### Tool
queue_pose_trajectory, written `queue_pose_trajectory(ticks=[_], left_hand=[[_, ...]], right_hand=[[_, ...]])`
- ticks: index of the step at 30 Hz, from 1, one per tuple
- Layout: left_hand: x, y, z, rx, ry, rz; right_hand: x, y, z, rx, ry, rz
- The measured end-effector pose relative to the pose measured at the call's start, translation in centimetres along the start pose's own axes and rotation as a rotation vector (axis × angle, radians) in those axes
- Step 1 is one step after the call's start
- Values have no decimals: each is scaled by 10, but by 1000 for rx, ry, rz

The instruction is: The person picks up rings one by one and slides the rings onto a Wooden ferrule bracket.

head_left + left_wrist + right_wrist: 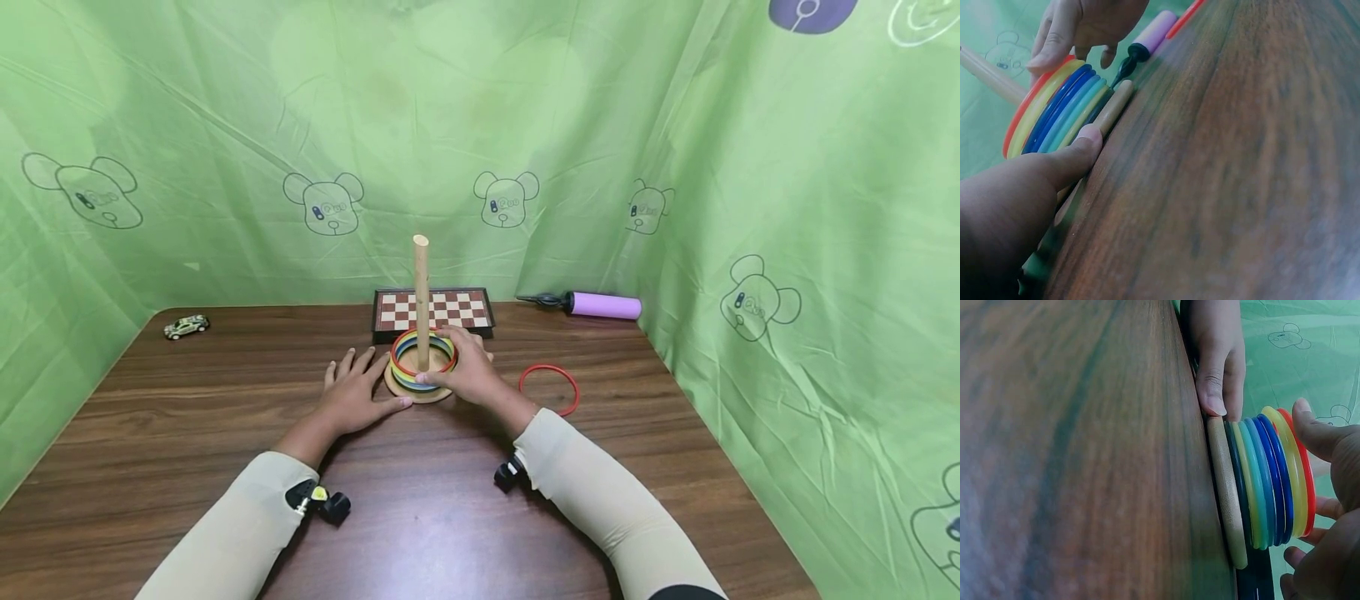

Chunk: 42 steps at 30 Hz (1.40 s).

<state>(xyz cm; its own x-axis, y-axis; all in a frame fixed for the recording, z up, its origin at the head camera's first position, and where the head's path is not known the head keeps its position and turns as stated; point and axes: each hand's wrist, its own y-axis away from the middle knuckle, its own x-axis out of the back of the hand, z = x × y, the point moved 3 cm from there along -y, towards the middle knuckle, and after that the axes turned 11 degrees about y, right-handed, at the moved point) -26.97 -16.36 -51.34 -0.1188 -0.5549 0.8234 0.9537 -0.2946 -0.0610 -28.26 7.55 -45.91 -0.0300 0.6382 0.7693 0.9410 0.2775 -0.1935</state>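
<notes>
A round wooden base (420,397) with an upright wooden peg (422,300) stands on the table. Around the peg is a stack of several plastic rings: dark green, yellow, turquoise and blue ones (1272,481), with a red ring (395,354) uppermost. My right hand (468,371) spans that red ring, thumb at its near edge and fingertips at its far edge. Beside the base my left hand (352,400) lies with fingers spread on the table. Its thumb (1088,145) presses the rim of the base.
A second red ring (576,392) lies flat to the right. Behind the peg is a checkered board (468,308). A purple hand pump (606,306) lies at the back right, a toy car (187,327) at the back left. Green cloth (420,108) hangs along the table's back and sides.
</notes>
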Motion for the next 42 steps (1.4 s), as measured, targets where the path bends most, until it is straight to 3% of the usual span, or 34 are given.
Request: queue_pose_trajectory(ticks=[14, 22, 42], left_hand=[[0, 0, 0, -2, 0, 4], [-2, 0, -2, 1, -6, 4], [-1, 0, -2, 21, 0, -2]], right_hand=[[6, 2, 1, 36, -1, 3], [20, 7, 11, -5, 46, 25], [57, 23, 55, -129, 25, 44]])
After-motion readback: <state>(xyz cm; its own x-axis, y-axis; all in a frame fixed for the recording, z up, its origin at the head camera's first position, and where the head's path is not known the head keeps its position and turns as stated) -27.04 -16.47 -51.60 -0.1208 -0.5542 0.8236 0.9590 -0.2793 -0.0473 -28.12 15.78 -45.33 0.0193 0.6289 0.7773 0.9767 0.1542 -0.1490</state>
